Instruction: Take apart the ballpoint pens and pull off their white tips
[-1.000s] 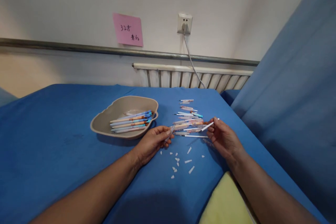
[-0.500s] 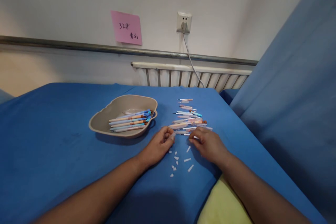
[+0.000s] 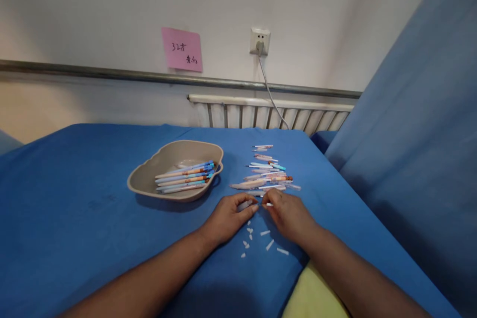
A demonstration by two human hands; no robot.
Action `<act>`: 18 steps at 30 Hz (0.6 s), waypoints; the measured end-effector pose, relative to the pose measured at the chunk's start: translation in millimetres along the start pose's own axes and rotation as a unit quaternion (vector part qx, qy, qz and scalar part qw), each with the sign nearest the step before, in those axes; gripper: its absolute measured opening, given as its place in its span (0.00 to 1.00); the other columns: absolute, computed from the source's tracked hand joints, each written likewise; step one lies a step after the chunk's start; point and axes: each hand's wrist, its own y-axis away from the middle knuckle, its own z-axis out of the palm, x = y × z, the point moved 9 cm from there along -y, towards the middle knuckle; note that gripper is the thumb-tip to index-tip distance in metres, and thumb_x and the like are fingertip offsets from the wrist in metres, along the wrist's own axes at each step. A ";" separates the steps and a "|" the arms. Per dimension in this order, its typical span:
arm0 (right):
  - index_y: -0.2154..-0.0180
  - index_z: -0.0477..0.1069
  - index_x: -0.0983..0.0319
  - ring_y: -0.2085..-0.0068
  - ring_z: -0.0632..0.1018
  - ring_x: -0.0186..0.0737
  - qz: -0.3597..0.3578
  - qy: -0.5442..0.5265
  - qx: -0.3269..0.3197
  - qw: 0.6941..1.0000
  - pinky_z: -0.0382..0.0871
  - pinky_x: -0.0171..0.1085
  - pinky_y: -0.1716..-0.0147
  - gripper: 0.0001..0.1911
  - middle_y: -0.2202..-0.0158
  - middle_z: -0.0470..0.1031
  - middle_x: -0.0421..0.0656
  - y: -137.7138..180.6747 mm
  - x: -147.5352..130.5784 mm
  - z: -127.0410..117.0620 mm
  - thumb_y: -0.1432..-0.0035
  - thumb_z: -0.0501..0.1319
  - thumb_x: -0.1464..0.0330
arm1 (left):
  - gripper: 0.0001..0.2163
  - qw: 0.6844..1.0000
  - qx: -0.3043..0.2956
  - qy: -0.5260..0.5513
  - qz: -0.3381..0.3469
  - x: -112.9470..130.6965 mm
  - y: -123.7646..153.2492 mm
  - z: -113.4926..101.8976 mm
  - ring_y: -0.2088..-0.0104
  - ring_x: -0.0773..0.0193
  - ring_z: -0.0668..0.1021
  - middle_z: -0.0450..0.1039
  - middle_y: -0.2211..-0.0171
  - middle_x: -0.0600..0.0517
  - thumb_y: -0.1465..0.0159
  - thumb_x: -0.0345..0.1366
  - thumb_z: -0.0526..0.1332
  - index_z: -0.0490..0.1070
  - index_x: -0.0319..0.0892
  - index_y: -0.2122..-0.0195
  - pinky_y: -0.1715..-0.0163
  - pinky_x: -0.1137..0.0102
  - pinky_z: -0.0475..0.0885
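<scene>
My left hand [image 3: 228, 216] is closed around a pale, translucent pen barrel piece [image 3: 244, 204], largely hidden by the fingers. Close beside it, my right hand [image 3: 291, 212] pinches a thin white pen refill [image 3: 269, 204] with its tip toward the left hand. Just beyond both hands lies a spread of loose pen parts [image 3: 268, 179], barrels and refills among them. On the blue cloth between my forearms are several tiny white cone-shaped tips [image 3: 250, 237] and several longer white tapered pieces [image 3: 270, 245].
A beige basin [image 3: 145, 192] holding several assembled pens [image 3: 184, 179] stands to the left on the blue-covered table [image 3: 82, 198]. A yellow-green cushion or cloth [image 3: 315, 293] lies under my right forearm. A blue curtain [image 3: 406, 109] hangs at the right; a radiator [image 3: 268, 112] is behind.
My hands have come closer together and nearer to me, away from the pen parts. A white tapered piece now lies further right, and the view has tilted slightly up.
</scene>
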 end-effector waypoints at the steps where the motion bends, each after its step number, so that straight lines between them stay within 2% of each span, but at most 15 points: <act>1: 0.61 0.66 0.60 0.61 0.75 0.39 -0.020 -0.016 0.006 1.000 0.62 0.33 0.63 0.05 0.63 0.74 0.43 1.4 -5.4 -1.3 0.39 0.53 0.73 | 0.10 1.000 -0.008 0.004 -0.004 0.1 0.4 0.7 0.67 0.62 0.73 0.74 0.70 0.53 0.41 0.40 0.59 0.75 0.38 0.65 0.64 0.72 0.65; 6: 0.63 0.65 0.59 0.64 0.74 0.38 -0.077 -0.069 0.037 0.994 0.62 0.33 0.65 0.05 0.65 0.72 0.41 9.0 -20.5 -6.7 0.40 0.54 0.74 | 0.12 0.995 -0.025 0.073 -0.058 -7.4 3.7 3.3 0.76 0.68 0.65 0.67 0.80 0.57 0.45 0.42 0.63 0.74 0.36 0.73 0.74 0.75 0.59; 13: 0.65 0.67 0.59 0.66 0.73 0.36 -0.103 -0.134 0.059 0.984 0.61 0.33 0.68 0.08 0.68 0.72 0.39 15.4 -29.0 -12.2 0.44 0.55 0.77 | 0.15 0.987 -0.046 0.119 -0.094 -13.2 10.1 9.3 0.78 0.69 0.66 0.69 0.80 0.56 0.50 0.46 0.66 0.74 0.36 0.75 0.76 0.75 0.59; 16: 0.64 0.70 0.59 0.66 0.72 0.38 -0.062 -0.207 0.093 0.972 0.62 0.34 0.68 0.05 0.66 0.73 0.41 14.5 -20.3 -19.5 0.44 0.57 0.72 | 0.15 0.984 -0.042 0.139 -0.101 -13.2 10.4 7.2 0.79 0.71 0.64 0.68 0.81 0.56 0.50 0.46 0.67 0.74 0.36 0.76 0.78 0.76 0.58; 18: 0.66 0.72 0.60 0.69 0.71 0.38 0.009 -0.294 0.144 0.945 0.62 0.34 0.71 0.08 0.69 0.72 0.42 14.2 -0.7 -26.4 0.41 0.56 0.65 | 0.15 0.982 -0.031 0.151 -0.107 -14.4 9.9 3.5 0.81 0.72 0.62 0.67 0.81 0.57 0.48 0.46 0.66 0.74 0.36 0.74 0.80 0.77 0.55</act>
